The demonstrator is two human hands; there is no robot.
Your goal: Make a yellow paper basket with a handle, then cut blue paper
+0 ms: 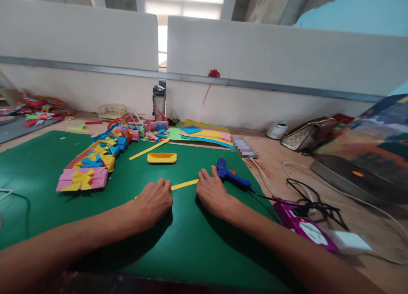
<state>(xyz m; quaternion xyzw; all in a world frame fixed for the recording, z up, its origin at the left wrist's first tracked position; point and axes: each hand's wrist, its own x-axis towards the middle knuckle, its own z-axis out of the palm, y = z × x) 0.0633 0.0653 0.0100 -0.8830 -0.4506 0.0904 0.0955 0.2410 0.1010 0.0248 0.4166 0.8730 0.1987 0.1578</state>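
A narrow yellow paper strip stretches between my two hands, low over the green mat. My left hand has its fingers curled round the strip's left part, and a bit of yellow shows past its far side. My right hand pinches the right end. Just right of that hand lies a blue glue gun, with a scrap of orange beside it. Beyond my hands stands a small yellow paper box, open at the top. Another yellow strip lies behind it.
Several paper baskets with bows line the left. Coloured paper sheets and a water bottle are at the back. A purple power strip, cables and a phone lie to the right.
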